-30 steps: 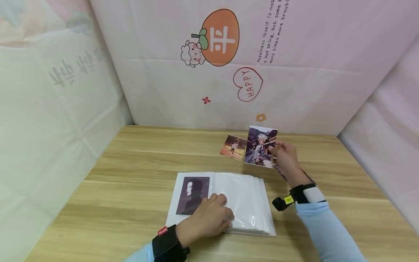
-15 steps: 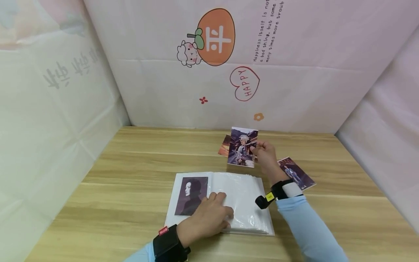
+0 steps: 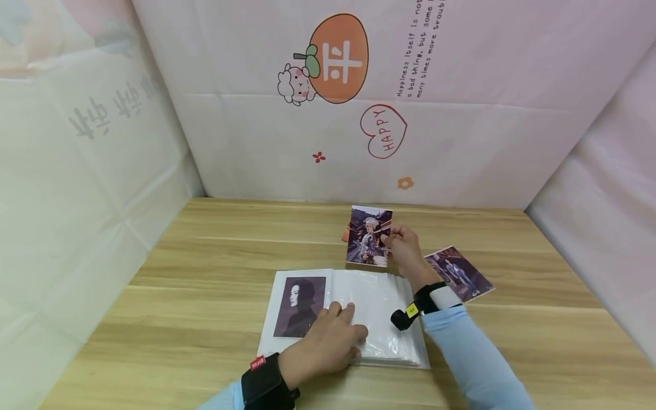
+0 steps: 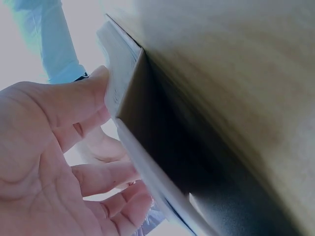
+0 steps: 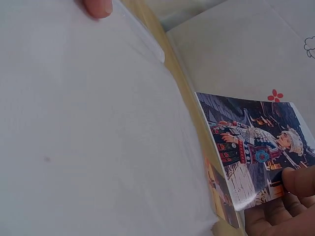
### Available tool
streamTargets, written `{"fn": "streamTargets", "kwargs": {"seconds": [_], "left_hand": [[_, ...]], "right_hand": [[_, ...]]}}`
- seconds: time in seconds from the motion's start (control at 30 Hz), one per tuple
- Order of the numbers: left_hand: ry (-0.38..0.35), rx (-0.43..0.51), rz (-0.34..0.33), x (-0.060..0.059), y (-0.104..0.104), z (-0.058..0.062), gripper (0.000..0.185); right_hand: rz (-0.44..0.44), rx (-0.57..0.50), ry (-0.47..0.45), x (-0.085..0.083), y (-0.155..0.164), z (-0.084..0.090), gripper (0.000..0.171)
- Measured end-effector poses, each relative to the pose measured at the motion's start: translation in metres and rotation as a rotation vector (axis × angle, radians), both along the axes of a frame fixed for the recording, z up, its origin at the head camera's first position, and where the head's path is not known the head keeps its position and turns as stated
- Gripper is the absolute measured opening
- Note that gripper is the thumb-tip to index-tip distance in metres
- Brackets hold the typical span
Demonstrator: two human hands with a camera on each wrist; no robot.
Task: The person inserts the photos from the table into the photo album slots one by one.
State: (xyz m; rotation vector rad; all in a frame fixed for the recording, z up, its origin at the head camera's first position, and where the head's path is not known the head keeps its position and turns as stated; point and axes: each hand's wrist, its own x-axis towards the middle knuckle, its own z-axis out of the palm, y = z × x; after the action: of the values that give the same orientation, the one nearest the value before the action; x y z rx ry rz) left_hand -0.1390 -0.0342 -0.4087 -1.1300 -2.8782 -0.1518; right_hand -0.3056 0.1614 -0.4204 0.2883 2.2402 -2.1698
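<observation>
Head view: album [image 3: 379, 319] open mid-tabletop.
L hand [image 3: 328, 341]: flat on album page, grip relaxed.
R hand [image 3: 405, 250]: grip pinching photo [image 3: 369, 236] upright above album's far edge.

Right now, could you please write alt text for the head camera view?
The right hand pinches a photo upright above an open photo album on a wooden table, while the left hand rests on the album's empty sleeve page. Another photo lies at right.
</observation>
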Motion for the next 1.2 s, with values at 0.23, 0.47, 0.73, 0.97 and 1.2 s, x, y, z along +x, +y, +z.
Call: {"fn": "streamTargets", "kwargs": {"seconds": [0.23, 0.47, 0.73, 0.97, 1.2], "left_hand": [[0.061, 0.019, -0.021, 0.0, -0.001, -0.002, 0.019], [0.105, 0.032, -0.029, 0.0, -0.001, -0.003, 0.019], [0.126, 0.04, -0.038, 0.0, -0.001, -0.004, 0.018], [0.113, 0.046, -0.036, 0.0, 0.0, -0.005, 0.016], [0.136, 0.039, -0.038, 0.001, 0.0, -0.004, 0.017]], "right_hand": [[-0.012, -0.022, -0.02, 0.005, -0.004, -0.004, 0.014], [-0.011, -0.038, -0.06, 0.003, -0.006, -0.007, 0.015], [0.016, -0.052, -0.057, 0.004, -0.009, -0.005, 0.014], [0.031, -0.027, -0.07, 0.006, -0.011, -0.006, 0.012], [0.018, -0.116, -0.047, 0.004, -0.013, -0.008, 0.014]]}}
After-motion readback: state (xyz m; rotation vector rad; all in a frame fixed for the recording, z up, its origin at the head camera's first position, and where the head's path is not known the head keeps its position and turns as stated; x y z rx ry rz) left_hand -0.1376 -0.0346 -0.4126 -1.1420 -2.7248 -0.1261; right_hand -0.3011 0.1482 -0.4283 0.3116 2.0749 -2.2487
